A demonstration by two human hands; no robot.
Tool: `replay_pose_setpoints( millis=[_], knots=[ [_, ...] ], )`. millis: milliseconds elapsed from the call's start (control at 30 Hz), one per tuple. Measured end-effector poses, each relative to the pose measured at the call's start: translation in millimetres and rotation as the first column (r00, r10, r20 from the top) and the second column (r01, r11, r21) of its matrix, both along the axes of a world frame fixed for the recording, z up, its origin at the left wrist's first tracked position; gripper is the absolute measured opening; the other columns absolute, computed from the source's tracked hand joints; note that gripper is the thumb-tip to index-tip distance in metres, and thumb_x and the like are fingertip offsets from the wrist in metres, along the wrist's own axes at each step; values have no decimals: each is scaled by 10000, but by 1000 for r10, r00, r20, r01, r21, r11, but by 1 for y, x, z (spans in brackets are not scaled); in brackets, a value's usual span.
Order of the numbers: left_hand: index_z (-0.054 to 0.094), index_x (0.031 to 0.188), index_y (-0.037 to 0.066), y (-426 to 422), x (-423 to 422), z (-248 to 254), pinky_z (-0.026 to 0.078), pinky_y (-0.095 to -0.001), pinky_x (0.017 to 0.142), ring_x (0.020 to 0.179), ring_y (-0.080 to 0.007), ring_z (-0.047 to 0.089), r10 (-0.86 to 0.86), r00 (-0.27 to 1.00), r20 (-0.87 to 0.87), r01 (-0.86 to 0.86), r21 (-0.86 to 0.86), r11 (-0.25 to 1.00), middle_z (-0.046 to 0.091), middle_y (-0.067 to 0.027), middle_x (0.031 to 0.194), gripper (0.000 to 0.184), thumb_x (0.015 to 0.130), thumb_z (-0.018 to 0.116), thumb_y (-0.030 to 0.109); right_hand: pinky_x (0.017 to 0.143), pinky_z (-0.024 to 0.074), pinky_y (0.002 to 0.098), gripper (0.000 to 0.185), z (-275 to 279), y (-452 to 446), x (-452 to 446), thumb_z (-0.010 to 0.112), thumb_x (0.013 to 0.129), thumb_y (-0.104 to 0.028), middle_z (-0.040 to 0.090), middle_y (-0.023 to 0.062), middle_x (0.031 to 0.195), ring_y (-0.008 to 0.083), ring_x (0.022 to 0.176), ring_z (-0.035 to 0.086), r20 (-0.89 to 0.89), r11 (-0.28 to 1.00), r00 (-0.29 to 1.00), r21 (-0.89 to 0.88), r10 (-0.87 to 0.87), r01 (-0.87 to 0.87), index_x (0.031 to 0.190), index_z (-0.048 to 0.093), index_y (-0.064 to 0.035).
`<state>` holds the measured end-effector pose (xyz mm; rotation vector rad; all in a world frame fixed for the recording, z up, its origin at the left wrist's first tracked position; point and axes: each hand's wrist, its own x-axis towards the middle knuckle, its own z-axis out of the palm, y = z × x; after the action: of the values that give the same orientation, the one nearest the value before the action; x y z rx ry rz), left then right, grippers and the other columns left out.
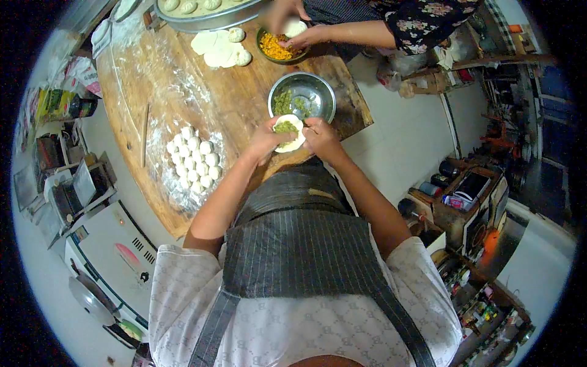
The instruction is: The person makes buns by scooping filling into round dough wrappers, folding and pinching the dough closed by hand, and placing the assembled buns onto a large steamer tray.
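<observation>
Between my two hands is a round dough wrapper [296, 144] with green filling in its middle. My left hand [265, 139] cups the wrapper from the left, its thumb over the filling. On the opposite side, the fingers of my right hand [320, 138] pinch the wrapper's edge. Just beyond my hands stands a steel bowl [323, 101] with some green filling [283, 104] along its left and near parts. The wrapper overlaps the bowl's near rim in view.
Floured dough pieces [194, 160] lie on the wooden table [244, 92], near a rolling pin [145, 136]. Flat wrappers [214, 50] lie farther back by a steamer tray [211, 23] of buns. Across the table, another person's hands [306, 38] work over a bowl of orange filling [273, 48].
</observation>
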<state>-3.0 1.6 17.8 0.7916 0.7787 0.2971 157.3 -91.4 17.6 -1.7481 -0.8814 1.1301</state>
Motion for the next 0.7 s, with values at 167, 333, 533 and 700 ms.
replay_pose_setpoints(
  millis=[167, 333, 533, 700],
  knots=[
    [568, 1171, 11, -1, 1, 10, 517, -289, 828, 914, -147, 628, -41, 999, -23, 42, 49, 998, 646, -60, 1043, 405, 788, 703, 16, 591, 489, 299, 180, 9, 7, 5, 587, 867, -130, 623, 51, 760, 119, 636, 579, 0, 988, 990, -66, 142, -142, 943, 608, 32],
    [580, 1153, 10, 0, 1, 12, 520, -285, 806, 892, -140, 629, -60, 998, -37, 61, 42, 997, 650, -57, 1022, 385, 789, 705, 22, 649, 486, 412, 203, 18, 5, 1, 574, 874, -154, 634, 196, 781, 326, 680, 614, 395, 969, 896, 44, 206, -242, 934, 585, 40],
    [589, 1146, 5, 5, -1, 0, 523, -277, 784, 869, -130, 631, -114, 991, -72, 117, 25, 993, 657, -51, 1001, 386, 786, 722, 46, 689, 468, 471, 151, 7, 2, -4, 523, 903, -141, 607, 230, 807, 423, 770, 591, 551, 955, 803, 37, 227, -295, 891, 558, 6],
    [591, 1163, 14, 5, -4, 4, 517, -270, 781, 869, -125, 628, -112, 991, -74, 114, 25, 993, 655, -40, 1004, 402, 786, 725, 59, 700, 467, 468, 121, 19, 8, -11, 512, 905, -117, 601, 218, 818, 415, 770, 587, 507, 969, 845, 68, 172, -238, 914, 561, -6]
  ],
)
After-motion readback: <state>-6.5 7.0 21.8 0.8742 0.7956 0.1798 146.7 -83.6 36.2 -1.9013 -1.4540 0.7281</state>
